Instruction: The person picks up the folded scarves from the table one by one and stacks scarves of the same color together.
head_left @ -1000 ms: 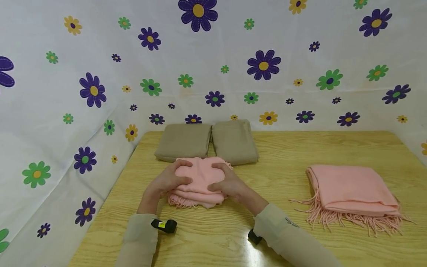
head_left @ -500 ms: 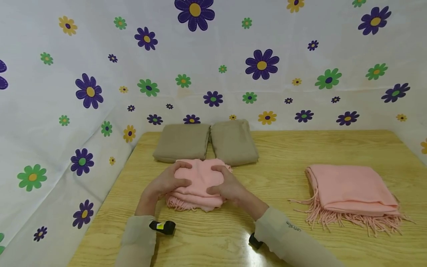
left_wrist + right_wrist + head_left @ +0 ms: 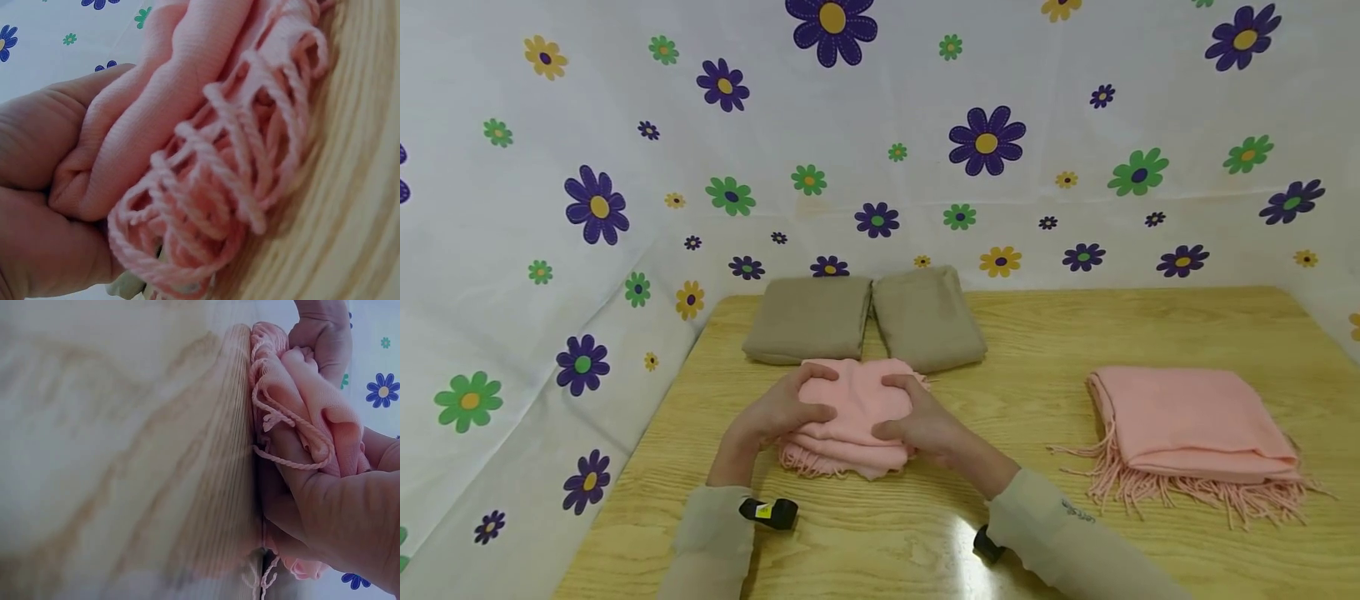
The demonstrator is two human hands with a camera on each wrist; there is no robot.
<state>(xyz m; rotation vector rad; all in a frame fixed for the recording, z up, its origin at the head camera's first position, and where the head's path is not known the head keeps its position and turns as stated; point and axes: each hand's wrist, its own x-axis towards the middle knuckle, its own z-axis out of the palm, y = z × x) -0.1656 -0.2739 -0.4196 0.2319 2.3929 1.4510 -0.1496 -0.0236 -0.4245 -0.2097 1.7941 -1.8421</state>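
Between my two hands lies a folded pink scarf (image 3: 856, 400) with twisted fringe at its near edge, on the wooden table. My left hand (image 3: 782, 408) grips its left side, thumb and a finger over the top. From the other side my right hand (image 3: 928, 425) holds it the same way, with some fingers hidden beneath or behind the cloth. In the left wrist view, the rolled layers of the scarf (image 3: 169, 94) press into the palm, and the fringe hangs beside the tabletop. The right wrist view shows the right fingers (image 3: 281, 506) tucked low against the table, under the scarf (image 3: 331, 425).
Two folded khaki cloths (image 3: 808, 321) stand side by side just behind the pink scarf, near the back wall. A second folded pink scarf (image 3: 1195, 425) with spread fringe lies at the right of the table (image 3: 1015, 400). Flower-printed white sheeting (image 3: 895, 100) walls the back and sides.
The held scarf and both hands keep nearly the same place, with a very slight shift toward the near side. The other cloths stay where they were; the head view moves slightly.
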